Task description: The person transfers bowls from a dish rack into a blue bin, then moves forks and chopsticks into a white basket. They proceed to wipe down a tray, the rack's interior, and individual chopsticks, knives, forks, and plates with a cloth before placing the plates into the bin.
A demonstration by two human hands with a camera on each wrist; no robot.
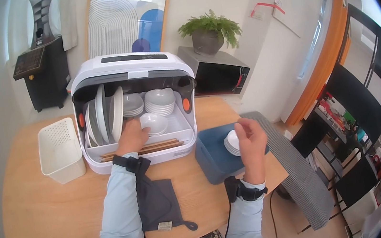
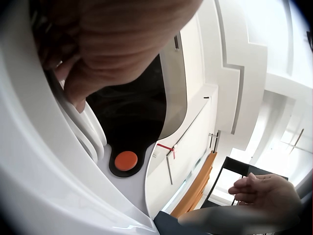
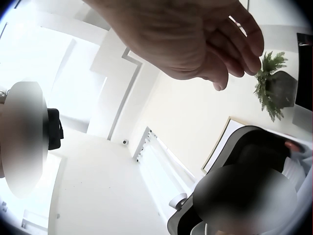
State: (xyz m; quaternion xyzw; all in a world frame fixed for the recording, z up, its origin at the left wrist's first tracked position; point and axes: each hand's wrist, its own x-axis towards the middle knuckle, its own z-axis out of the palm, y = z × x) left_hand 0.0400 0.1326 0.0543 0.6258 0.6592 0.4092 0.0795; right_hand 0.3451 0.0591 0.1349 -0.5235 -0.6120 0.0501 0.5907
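Note:
Inside the white dish cabinet (image 1: pixel 157 158), my left hand (image 1: pixel 132 135) pinches the left rim of the front small white bowls (image 1: pixel 154 123). The left wrist view shows the thumb of that hand (image 2: pixel 122 44) against the bowls' rims (image 2: pixel 90 127), its other fingers partly in shadow. Over the blue bin (image 1: pixel 212 164) is my right hand (image 1: pixel 253 147), fingers loosely bent and holding nothing. A stack of small white bowls (image 1: pixel 232 143) in the bin is partly behind it. The right wrist view shows that hand (image 3: pixel 195 44) empty too.
Plates (image 1: pixel 116 114) stand upright at the cabinet's left, with more bowls (image 1: pixel 159 102) at the back. Brown chopsticks (image 1: pixel 160 145) lie along its front. A white basket (image 1: pixel 61 157) is to the left, a grey cloth (image 1: pixel 160 202) in front, and a potted plant (image 1: pixel 208 37) behind.

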